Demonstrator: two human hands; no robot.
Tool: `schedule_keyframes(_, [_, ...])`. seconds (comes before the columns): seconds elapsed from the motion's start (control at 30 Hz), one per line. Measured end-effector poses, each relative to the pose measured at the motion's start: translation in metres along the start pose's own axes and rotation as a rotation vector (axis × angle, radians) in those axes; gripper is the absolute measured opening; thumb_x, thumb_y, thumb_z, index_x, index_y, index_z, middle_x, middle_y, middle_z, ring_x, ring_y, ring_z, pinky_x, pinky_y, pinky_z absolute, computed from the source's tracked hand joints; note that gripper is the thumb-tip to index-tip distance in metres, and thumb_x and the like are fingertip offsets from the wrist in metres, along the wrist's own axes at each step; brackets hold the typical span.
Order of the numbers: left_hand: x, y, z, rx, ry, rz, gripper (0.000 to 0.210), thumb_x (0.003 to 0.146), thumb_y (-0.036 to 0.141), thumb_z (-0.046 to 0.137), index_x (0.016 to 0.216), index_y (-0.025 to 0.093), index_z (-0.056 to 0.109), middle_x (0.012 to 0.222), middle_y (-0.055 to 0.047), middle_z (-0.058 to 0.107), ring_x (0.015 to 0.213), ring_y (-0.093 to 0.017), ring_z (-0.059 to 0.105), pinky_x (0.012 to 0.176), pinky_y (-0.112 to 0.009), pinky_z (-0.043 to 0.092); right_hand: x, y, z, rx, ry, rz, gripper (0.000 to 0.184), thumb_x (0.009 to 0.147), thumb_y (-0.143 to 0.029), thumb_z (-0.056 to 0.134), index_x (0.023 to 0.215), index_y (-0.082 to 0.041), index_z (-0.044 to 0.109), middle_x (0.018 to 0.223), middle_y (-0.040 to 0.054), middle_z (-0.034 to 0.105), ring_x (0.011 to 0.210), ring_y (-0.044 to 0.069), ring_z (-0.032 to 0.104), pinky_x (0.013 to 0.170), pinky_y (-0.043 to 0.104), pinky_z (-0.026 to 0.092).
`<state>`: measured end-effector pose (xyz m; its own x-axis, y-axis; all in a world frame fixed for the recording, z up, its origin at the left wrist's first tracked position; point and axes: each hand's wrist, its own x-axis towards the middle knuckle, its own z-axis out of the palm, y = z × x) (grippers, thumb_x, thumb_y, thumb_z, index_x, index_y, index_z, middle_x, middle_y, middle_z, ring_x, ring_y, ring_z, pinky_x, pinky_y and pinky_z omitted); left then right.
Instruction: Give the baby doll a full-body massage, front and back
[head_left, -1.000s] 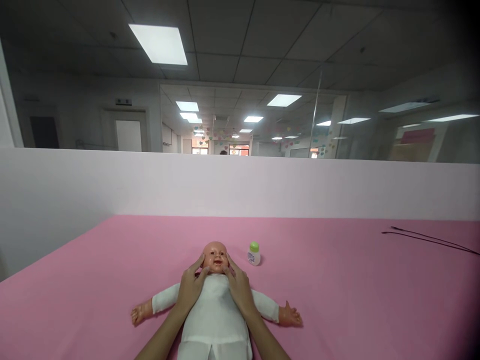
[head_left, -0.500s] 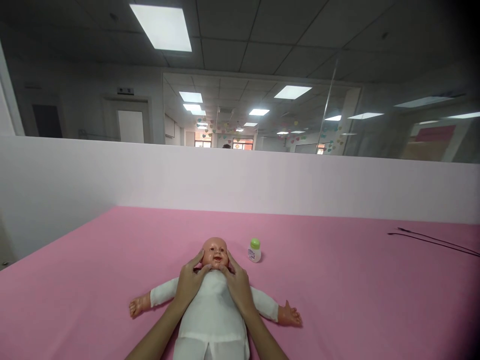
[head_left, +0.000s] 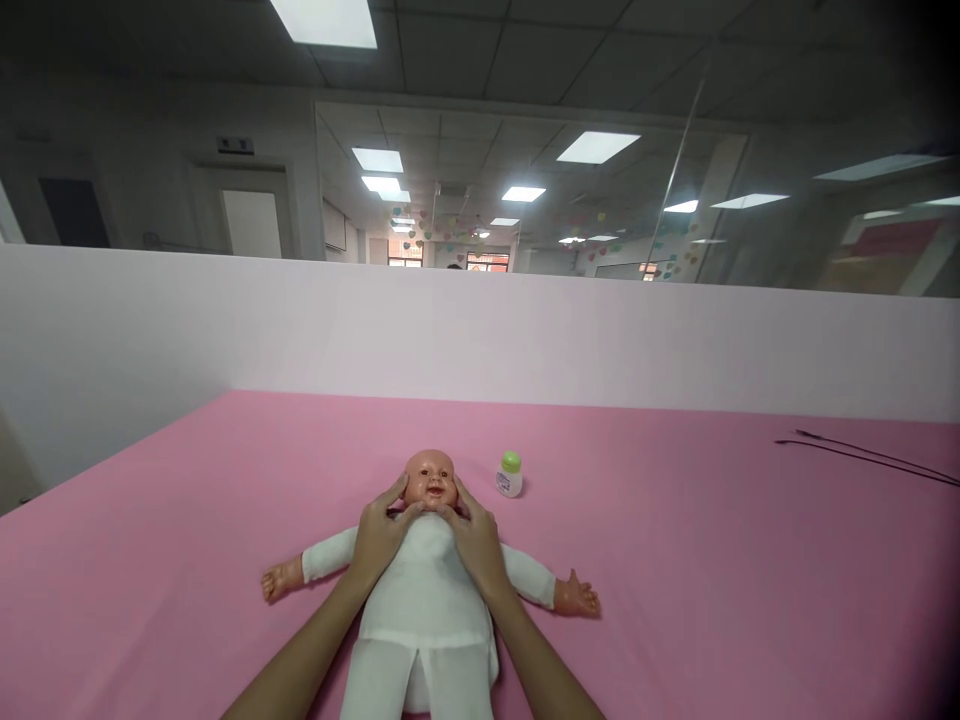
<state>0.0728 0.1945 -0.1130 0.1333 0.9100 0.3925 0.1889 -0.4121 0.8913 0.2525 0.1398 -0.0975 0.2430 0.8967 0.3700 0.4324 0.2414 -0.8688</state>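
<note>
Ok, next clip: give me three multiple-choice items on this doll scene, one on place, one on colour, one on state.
1. Where is the small bottle?
A. On the doll's chest
B. On the pink cover, beside the doll's head
C. In a hand

2. What colour is the bottle's cap?
A. Green
B. Red
C. Black

3. How does the doll lie?
A. Face down
B. Sitting up
C. On its back, arms spread

Answers: 1 B, it stands apart from the head. 2 A, the cap is green. 3 C, its face is up, with the left hand and right hand at its cheeks.
</note>
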Motion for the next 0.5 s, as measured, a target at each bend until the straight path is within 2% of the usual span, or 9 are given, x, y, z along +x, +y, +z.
schedule_keyframes(0.07, [0.001,-0.003,0.000,-0.005,-0.006,0.008,0.062,0.091,0.047,0.067,0.143,0.012,0.062,0.144,-0.017,0.062,0.090,-0.025,0.074,0.084,-0.038,0.059,0.000,0.001,0.000,-0.002,0.006,-0.009,0.060,0.097,-0.055,0.055,0.149,-0.024,0.058,0.127,0.0067,0.075,0.125,0.032,0.066,0.110,0.049,0.049])
schedule_keyframes(0.23, [0.004,-0.011,-0.002,0.035,0.008,0.085,0.053,0.102,0.050,0.048,0.138,0.017,0.067,0.142,-0.014,0.065,0.129,-0.030,0.064,0.108,-0.044,0.049,0.001,0.003,0.001,-0.063,0.023,-0.035,0.062,0.104,-0.060,0.037,0.149,-0.023,0.058,0.147,0.0087,0.062,0.140,0.029,0.055,0.119,0.046,0.040])
schedule_keyframes(0.4, [0.002,-0.005,-0.003,0.199,-0.022,0.135,0.052,0.106,0.044,0.040,0.145,0.017,0.060,0.145,-0.013,0.063,0.132,-0.029,0.062,0.110,-0.045,0.048,0.000,-0.002,0.002,-0.161,0.019,-0.008,0.066,0.104,-0.062,0.031,0.151,-0.021,0.054,0.152,0.0111,0.057,0.142,0.030,0.053,0.118,0.045,0.039])
schedule_keyframes(0.5, [-0.006,0.004,-0.008,0.454,-0.018,0.162,0.050,0.108,0.036,0.032,0.144,0.015,0.058,0.142,-0.016,0.065,0.128,-0.030,0.063,0.106,-0.045,0.049,-0.004,-0.009,-0.002,-0.348,-0.002,0.060,0.066,0.107,-0.059,0.022,0.148,-0.020,0.056,0.140,0.0149,0.067,0.129,0.033,0.063,0.106,0.046,0.047])
